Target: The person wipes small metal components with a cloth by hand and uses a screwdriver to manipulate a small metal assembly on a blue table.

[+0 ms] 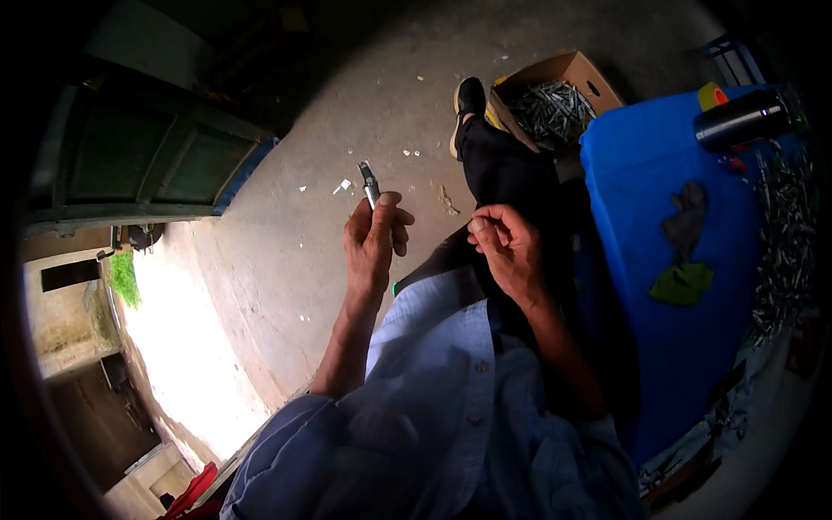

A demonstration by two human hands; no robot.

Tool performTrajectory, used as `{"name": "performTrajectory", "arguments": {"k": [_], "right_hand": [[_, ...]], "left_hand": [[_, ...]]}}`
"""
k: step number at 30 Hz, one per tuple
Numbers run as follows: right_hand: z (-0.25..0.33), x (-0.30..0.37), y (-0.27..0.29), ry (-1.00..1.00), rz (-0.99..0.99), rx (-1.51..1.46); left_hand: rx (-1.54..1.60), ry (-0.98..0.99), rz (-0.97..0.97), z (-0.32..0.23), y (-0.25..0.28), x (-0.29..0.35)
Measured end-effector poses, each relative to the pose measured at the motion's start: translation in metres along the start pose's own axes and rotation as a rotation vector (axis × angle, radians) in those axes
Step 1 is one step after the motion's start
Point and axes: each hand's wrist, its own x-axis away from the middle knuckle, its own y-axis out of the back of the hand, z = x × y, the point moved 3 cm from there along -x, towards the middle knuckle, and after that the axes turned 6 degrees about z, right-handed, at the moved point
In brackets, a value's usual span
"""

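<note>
My left hand point(373, 236) is raised over the floor, its thumb and fingers closed round a small slim piece point(370, 185). That piece has a silver, shiny lower body and a dark upper part with a metal tip; its exact kind is too small to make out. To the right, my right hand point(510, 251) hovers in front of my shirt and above my dark trousers. Its thumb and index finger are pinched together, the other fingers curled. Whatever may be between those fingertips is hidden. The two hands are apart.
A cardboard box point(598, 84) of many slim metal pieces point(552, 111) stands by my foot. On the right, a blue-covered table point(633, 199) bears a dark flask point(739, 120), a grey cloth point(686, 221), a green cloth point(682, 283) and a metal pile point(784, 247). A green door point(130, 156) stands left.
</note>
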Motion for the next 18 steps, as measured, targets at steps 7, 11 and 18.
{"name": "performTrajectory", "arguments": {"k": [7,11,18], "right_hand": [[0.000,0.003,0.001,-0.031,0.003,-0.023],[-0.001,0.005,0.003,0.029,0.033,-0.066],[0.033,0.016,0.011,0.012,0.105,-0.194]], "left_hand": [[0.014,0.030,0.149,-0.003,-0.019,0.008],[0.078,0.043,0.309,0.002,-0.033,0.010],[0.149,0.125,0.650,-0.004,-0.068,0.026]]}}
